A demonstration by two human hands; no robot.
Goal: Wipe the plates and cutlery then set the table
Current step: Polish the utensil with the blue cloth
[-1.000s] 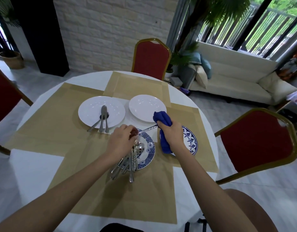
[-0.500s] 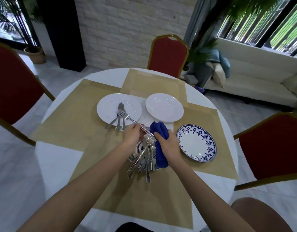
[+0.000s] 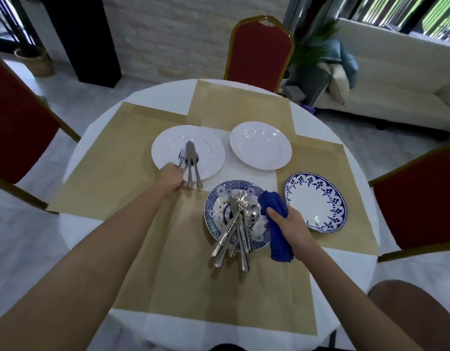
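Left hand [image 3: 171,177] at the near rim of the white plate [image 3: 208,143], fingers curled on a fork [image 3: 181,158] handle, apparently setting it beside the knife [image 3: 190,160] and spoon [image 3: 197,171] already lying there; all three run long axis toward/away from the person, handles overhanging the rim toward the hand. Right hand [image 3: 289,224] clenched on a bunched blue cloth [image 3: 276,224], soft and rumpled. Just left of it, the unwiped cutlery pile [image 3: 235,229], shiny steel, fanned on the blue patterned plate [image 3: 219,198], handles pointing back at the person. Left hand likely fetches next; the right is nearer. Blue-rimmed plate [image 3: 317,203] right of the cloth; small white plate [image 3: 260,145] beyond.
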